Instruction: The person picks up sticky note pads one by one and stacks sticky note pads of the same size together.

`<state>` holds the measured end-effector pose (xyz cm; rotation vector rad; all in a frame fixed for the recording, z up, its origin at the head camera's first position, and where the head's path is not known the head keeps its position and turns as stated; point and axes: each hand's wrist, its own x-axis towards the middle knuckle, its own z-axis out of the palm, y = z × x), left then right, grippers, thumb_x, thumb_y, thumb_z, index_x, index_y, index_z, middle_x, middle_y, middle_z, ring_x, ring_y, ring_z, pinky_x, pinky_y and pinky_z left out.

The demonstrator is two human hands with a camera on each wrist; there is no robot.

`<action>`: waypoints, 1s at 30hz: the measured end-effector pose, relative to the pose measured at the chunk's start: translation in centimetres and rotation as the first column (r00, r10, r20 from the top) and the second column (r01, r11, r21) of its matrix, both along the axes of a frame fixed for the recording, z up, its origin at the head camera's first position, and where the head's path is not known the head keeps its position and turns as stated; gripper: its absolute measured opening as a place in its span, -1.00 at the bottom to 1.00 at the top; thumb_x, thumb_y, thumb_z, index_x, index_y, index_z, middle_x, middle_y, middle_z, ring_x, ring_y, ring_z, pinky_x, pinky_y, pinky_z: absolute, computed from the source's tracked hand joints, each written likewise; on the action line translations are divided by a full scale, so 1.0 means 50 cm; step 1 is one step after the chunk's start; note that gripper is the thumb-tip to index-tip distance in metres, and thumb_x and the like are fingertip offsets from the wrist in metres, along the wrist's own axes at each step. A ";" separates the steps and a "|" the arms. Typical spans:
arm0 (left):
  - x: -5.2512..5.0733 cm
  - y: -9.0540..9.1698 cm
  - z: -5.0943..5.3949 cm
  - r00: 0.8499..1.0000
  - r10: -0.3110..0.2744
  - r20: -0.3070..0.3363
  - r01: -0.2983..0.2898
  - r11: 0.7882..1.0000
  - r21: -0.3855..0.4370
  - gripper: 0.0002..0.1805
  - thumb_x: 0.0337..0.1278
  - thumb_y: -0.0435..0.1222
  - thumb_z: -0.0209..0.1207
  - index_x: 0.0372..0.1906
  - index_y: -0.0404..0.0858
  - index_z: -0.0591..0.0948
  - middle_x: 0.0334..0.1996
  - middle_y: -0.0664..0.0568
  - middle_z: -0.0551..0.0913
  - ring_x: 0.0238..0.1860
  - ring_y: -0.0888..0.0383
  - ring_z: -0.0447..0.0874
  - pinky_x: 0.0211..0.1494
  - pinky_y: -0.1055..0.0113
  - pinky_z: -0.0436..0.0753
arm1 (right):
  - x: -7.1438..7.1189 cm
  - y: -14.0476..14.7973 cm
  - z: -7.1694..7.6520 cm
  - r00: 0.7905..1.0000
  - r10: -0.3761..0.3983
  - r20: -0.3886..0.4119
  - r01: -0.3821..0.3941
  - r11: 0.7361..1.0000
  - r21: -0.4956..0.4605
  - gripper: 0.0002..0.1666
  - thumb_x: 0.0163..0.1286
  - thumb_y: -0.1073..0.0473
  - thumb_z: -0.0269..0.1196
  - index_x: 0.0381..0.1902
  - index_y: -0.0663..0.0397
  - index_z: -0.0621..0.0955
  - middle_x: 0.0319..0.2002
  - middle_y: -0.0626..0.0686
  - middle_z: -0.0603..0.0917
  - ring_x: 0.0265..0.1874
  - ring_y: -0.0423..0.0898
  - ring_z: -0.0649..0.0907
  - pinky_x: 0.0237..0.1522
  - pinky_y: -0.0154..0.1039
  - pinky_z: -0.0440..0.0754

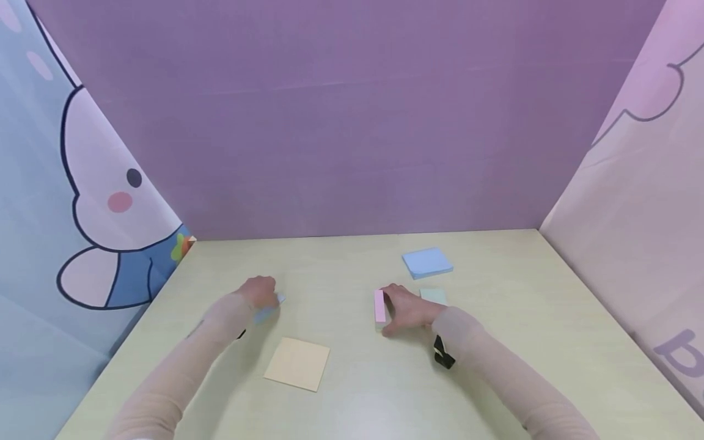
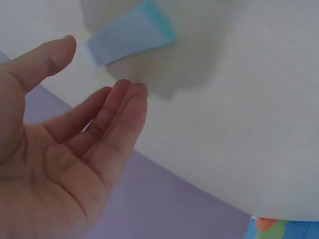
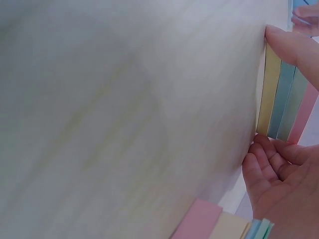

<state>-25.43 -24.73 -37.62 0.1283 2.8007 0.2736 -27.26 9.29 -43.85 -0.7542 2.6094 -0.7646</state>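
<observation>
In the head view my left hand (image 1: 260,292) is low over the left of the table, beside a small light-blue piece (image 1: 265,315). The left wrist view shows that hand (image 2: 75,144) with thumb and slightly bent fingers apart, holding nothing; a blue block (image 2: 132,36) with a teal end lies beyond the fingertips. My right hand (image 1: 409,308) grips a pink-topped stack (image 1: 379,307) between thumb and fingers. In the right wrist view this stack (image 3: 283,99) has yellow, teal, green and pink layers, pinched at both ends by the right hand (image 3: 289,184).
A blue pad (image 1: 427,263) lies behind the right hand, and a pale green one (image 1: 434,296) partly behind its wrist. A beige square pad (image 1: 297,363) lies nearer the front. Coloured layers (image 3: 199,219) show at the bottom of the right wrist view. A purple backdrop (image 1: 352,122) stands behind the table.
</observation>
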 end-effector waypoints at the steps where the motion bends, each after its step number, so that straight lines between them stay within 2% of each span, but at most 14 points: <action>1: 0.001 -0.002 -0.005 1.000 0.029 0.012 -0.029 1.000 0.009 -0.61 0.03 -0.28 0.17 -0.08 -0.47 0.46 -0.19 -0.24 0.58 -0.20 -0.11 0.57 -0.11 0.04 0.59 | 0.000 0.000 -0.001 1.000 0.001 -0.003 -0.001 1.000 0.004 0.10 -0.22 -0.04 0.51 0.26 0.18 0.27 0.10 0.02 0.41 0.09 -0.09 0.39 0.23 -0.11 0.34; 3: 0.001 -0.005 -0.017 0.998 0.059 0.016 -0.059 0.998 0.015 -0.56 -0.04 -0.26 0.21 -0.07 -0.46 0.46 -0.21 -0.20 0.59 -0.25 -0.05 0.56 -0.14 0.06 0.60 | -0.001 0.000 -0.001 1.000 0.001 -0.006 -0.001 1.000 0.008 0.11 -0.21 -0.05 0.51 0.27 0.18 0.26 0.11 0.02 0.41 0.10 -0.08 0.39 0.24 -0.11 0.34; 10: -0.012 -0.009 -0.049 0.998 0.038 -0.057 -0.037 0.999 0.020 -0.65 -0.13 -0.31 0.22 -0.19 -0.44 0.54 -0.30 -0.15 0.64 -0.36 0.04 0.56 -0.25 0.14 0.61 | 0.000 -0.001 -0.001 1.000 -0.008 0.013 0.008 1.000 -0.004 0.11 -0.21 -0.02 0.51 0.28 0.18 0.25 0.13 0.03 0.40 0.13 -0.06 0.37 0.26 -0.10 0.32; 14: -0.017 -0.009 -0.058 0.997 0.036 -0.074 -0.035 0.999 0.011 -0.68 -0.10 -0.33 0.21 -0.19 -0.43 0.54 -0.29 -0.17 0.65 -0.38 0.04 0.58 -0.27 0.17 0.62 | 0.001 -0.002 -0.002 1.000 -0.009 0.016 0.009 1.000 -0.010 0.11 -0.22 -0.01 0.52 0.27 0.19 0.26 0.12 0.03 0.41 0.11 -0.06 0.38 0.25 -0.10 0.33; 20: -0.021 -0.003 -0.060 0.996 0.019 -0.082 -0.019 1.000 0.002 -0.77 0.03 -0.33 0.15 -0.25 -0.43 0.57 -0.32 -0.18 0.66 -0.39 0.02 0.61 -0.26 0.13 0.63 | 0.000 -0.003 -0.004 1.000 -0.009 0.022 0.010 1.000 -0.013 0.11 -0.24 -0.01 0.52 0.26 0.19 0.27 0.11 0.03 0.41 0.10 -0.07 0.39 0.24 -0.09 0.33; 25: -0.025 0.000 -0.064 0.991 -0.042 -0.125 0.040 0.999 -0.017 -0.89 0.02 -0.34 0.16 -0.36 -0.33 0.58 -0.43 -0.05 0.65 -0.42 0.08 0.58 -0.26 0.17 0.61 | -0.001 -0.002 -0.002 0.999 -0.013 0.032 0.013 1.000 -0.006 0.12 -0.22 -0.02 0.52 0.27 0.19 0.25 0.13 0.04 0.39 0.12 -0.05 0.38 0.25 -0.07 0.32; 30: -0.027 0.006 -0.069 0.970 -0.137 -0.199 0.138 0.990 -0.007 -0.95 -0.08 -0.41 0.22 -0.43 -0.28 0.59 -0.45 0.00 0.63 -0.44 0.11 0.54 -0.28 0.23 0.58 | -0.002 -0.001 -0.003 1.000 -0.009 0.021 0.009 1.000 -0.012 0.11 -0.23 -0.02 0.52 0.26 0.20 0.27 0.12 0.04 0.40 0.11 -0.06 0.38 0.24 -0.09 0.33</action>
